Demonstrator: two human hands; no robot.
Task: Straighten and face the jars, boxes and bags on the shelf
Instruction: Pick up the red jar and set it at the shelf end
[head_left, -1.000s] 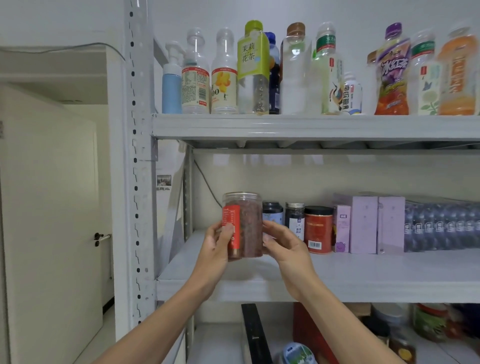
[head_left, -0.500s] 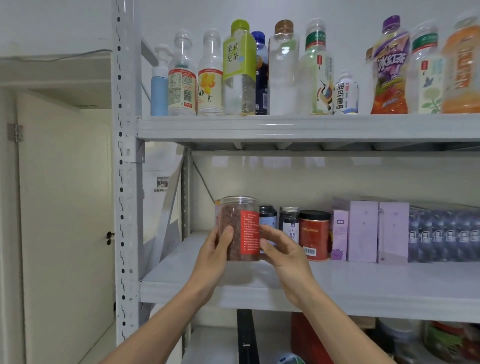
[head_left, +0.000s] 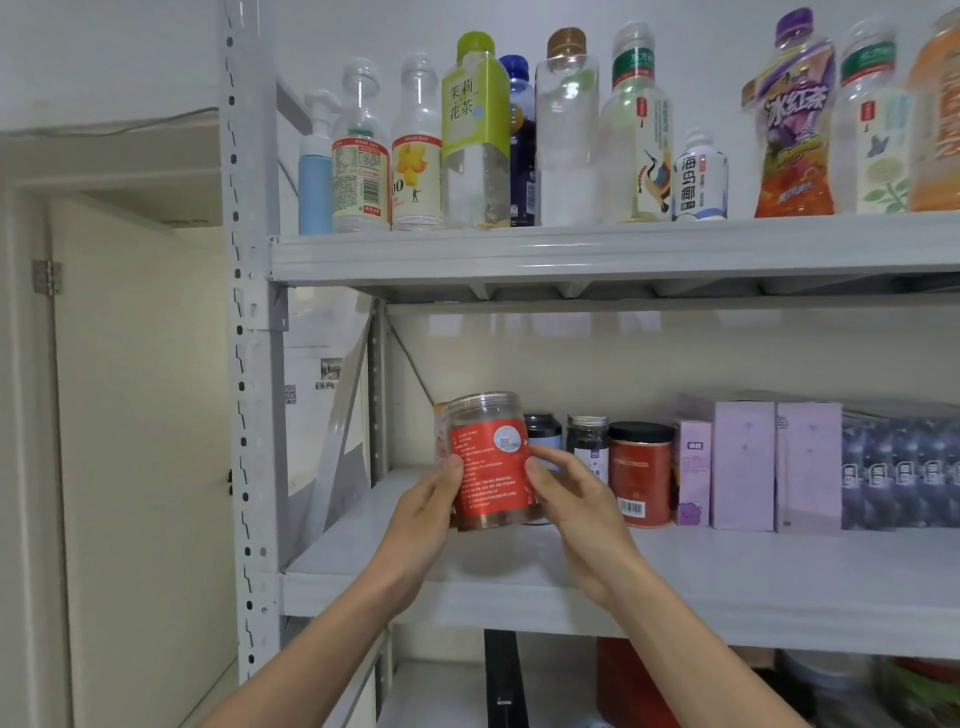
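Holding the clear jar (head_left: 488, 462) between both hands at the left end of the middle shelf (head_left: 727, 577), you have its red label turned almost to the front. Your left hand (head_left: 421, 519) presses on the left side with its thumb on the label, and your right hand (head_left: 566, 499) closes around the right side with the fingers half curled. The jar looks a little tilted; whether its base touches the shelf I cannot tell. To do this well, I think you should turn it only a little more, set it flat, and line it with the neighbours. Inside the jar is something dark reddish brown, filling it nearly to the lid. Just behind and right stand two small dark jars (head_left: 587, 441), their contents hard to see, then a red tin (head_left: 641, 475) and pale purple boxes (head_left: 743, 467).
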